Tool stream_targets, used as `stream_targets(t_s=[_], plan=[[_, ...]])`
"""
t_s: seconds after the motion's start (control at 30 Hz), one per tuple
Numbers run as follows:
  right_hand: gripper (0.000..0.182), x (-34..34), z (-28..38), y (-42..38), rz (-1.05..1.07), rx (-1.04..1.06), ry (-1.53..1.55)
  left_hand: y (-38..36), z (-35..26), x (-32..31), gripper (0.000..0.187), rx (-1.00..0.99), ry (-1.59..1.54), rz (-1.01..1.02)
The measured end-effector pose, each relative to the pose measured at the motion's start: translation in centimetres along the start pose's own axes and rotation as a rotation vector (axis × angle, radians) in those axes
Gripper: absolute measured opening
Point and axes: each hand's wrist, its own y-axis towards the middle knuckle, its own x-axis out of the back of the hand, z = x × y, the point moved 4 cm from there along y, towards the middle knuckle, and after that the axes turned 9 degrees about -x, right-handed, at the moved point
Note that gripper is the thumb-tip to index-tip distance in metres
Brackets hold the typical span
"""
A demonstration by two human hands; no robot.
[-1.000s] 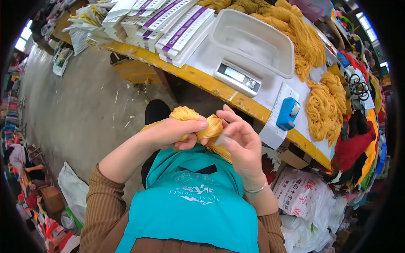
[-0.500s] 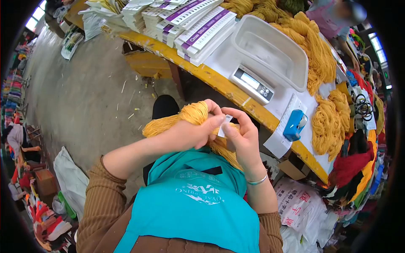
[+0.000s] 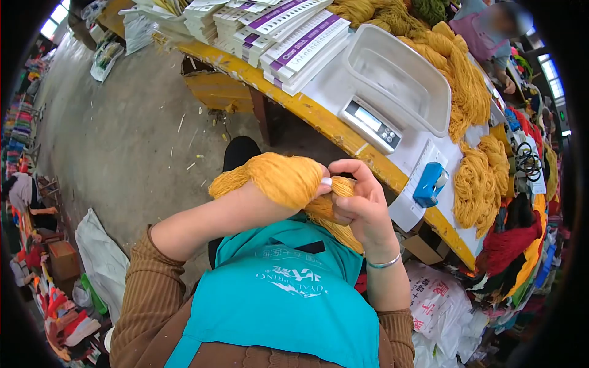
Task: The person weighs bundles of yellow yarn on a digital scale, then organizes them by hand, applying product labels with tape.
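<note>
A skein of golden-yellow yarn (image 3: pixel 285 178) lies over my left hand (image 3: pixel 320 189) and hides most of it. The fingers of that hand are closed on the yarn, close to a small white paper label (image 3: pixel 326 181). My right hand (image 3: pixel 367 199), with a silver bangle at its wrist, pinches a narrow, gathered part of the same skein just right of the label. Loose strands hang below both hands, over the teal apron (image 3: pixel 288 294).
On the yellow-edged table are stacks of "Cross Stitch" cards (image 3: pixel 307 46), a white plastic tub (image 3: pixel 445 101), a digital scale (image 3: pixel 371 124), a blue tape dispenser (image 3: pixel 431 184) and more yellow skeins (image 3: pixel 475 187). Another person (image 3: pixel 485 30) is at the far side.
The yarn over my left hand has turned and spread toward the fingers, covering more of the hand. The label, held up between both hands before, now shows only as a small white piece.
</note>
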Motion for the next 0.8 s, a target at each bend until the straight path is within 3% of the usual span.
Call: stream_targets(t_s=[0.03, 0.13, 0.17, 0.27, 0.3, 0.37, 0.4, 0.5, 0.53, 0.6, 0.63, 0.67, 0.73, 0.8], plan=[[0.042, 0.3, 0.1, -0.1, 0.044, -0.020, -0.040, 0.0, 0.2, 0.1, 0.020, 0.014, -0.008, -0.021], [0.024, 0.5, 0.0, 0.2, 0.080, 0.205, -0.403, 0.3, 1.8, 0.0, 0.022, 0.024, -0.545, 0.098], [0.024, 0.8, 0.1, 0.2, 0.082, 0.203, -0.404, -0.2, 1.4, 0.2, 0.025, 0.433, -0.932, 0.268], [0.019, 0.1, 0.7, 0.1, 0.082, 0.353, -0.883, -0.8, 2.5, -1.1, 0.027, 0.466, -1.203, 0.371], [0.019, 0.1, 0.6, 0.3, 0.084, 0.353, -0.883, -0.9, 2.7, -1.3, 0.027, 0.467, -1.203, 0.369], [0.017, 0.0, 0.6, 0.3, 0.100, 0.585, -0.935, -0.9, 2.5, -1.5, 0.026, 0.475, -1.268, 0.401], [0.017, 0.2, 0.4, 0.3, 0.100, 0.586, -0.935, -0.8, 2.2, -1.4, 0.026, 0.475, -1.267, 0.401], [0.011, 0.7, 0.0, 0.0, 0.012, 0.533, -0.795, 0.1, 0.4, -0.1, 0.019, 0.395, -1.029, 0.118], [0.010, 0.9, -0.2, 0.0, -0.060, 0.500, -0.631, 0.0, -0.2, -0.6, 0.019, 0.395, -1.029, 0.119], [0.007, 0.7, -0.9, 0.0, -0.111, 0.428, -0.243, -0.2, -0.5, -0.5, 0.017, 0.304, -0.968, -0.189], [0.007, 0.2, -1.1, 0.1, -0.112, 0.429, -0.243, -0.3, -0.3, -0.7, 0.017, 0.187, -0.823, -0.243], [0.008, 0.1, -1.3, 0.1, -0.155, 0.422, -0.171, -0.4, 0.1, -1.2, 0.017, 0.185, -0.823, -0.242], [0.008, 0.3, -1.6, -0.2, -0.204, 0.418, -0.099, -0.3, -0.8, -0.4, 0.020, -0.149, -0.387, -0.373], [0.008, 0.3, -2.3, -0.3, -0.073, 0.286, 0.091, -0.3, -0.8, -0.3, 0.024, -0.114, -0.395, -0.286]])
